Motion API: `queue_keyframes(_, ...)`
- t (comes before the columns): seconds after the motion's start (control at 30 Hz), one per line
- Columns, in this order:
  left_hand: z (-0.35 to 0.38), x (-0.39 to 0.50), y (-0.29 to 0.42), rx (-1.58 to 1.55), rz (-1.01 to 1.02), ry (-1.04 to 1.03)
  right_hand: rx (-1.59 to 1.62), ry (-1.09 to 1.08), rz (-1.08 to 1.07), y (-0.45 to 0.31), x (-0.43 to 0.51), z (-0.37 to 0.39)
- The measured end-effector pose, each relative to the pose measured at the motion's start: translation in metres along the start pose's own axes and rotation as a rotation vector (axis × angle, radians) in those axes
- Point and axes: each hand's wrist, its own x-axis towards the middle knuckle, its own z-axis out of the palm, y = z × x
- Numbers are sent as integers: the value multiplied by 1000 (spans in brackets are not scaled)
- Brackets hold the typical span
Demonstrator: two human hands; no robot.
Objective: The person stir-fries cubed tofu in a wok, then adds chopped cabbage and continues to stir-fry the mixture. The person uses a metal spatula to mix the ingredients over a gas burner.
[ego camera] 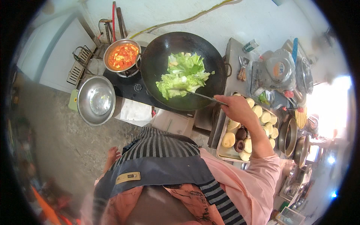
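A large dark wok [157,45] sits on the black gas stove [123,87], with chopped leafy green vegetable [187,70] heaped in its middle. My right hand [234,108] is closed around the handle of a metal spatula [204,97], whose far end is hidden among the leaves. Down beside the striped apron hangs my left hand [113,153], its fingers apart and holding nothing. Left of the wok, a metal bowl of tomato and egg [123,56] rests over another burner. An almost bare stainless steel basin [96,100], with a few leaf scraps inside, lies nearer on the left.
A metal tray [225,155] of peeled and cut root vegetables lies under my right forearm. Plastic oil jugs [277,69], a small jar [251,45] and metal pans [287,137] crowd the right side. A slotted basket [80,66] stands at the left; a yellow hose [174,22] runs along the wall.
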Motion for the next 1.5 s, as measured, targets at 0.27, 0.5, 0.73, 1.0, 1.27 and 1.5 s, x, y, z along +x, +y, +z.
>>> queue_keyframes(0.27, 23, -2, 27, 94, 25, -50, -205, 84, 236, 0, 66, 127)
queue_keyframes(0.5, 31, 12, 20, 94, 77, -63, 268, 247, 340, 56, 75, 106)
queue_keyframes(0.73, -7, 40, -65, 145, 16, 19, 1058, -160, 656, 143, 5, 54)
queue_keyframes(1.0, -13, 54, -90, 291, 64, 73, 1603, -32, 565, 80, 122, 169)
queue_keyframes(1.27, 36, -10, -3, 246, 82, 50, 386, 324, 4, 31, 63, 108)
queue_keyframes(1.5, 38, 15, 1, 319, 78, -8, 413, 126, 62, 10, 19, 116)
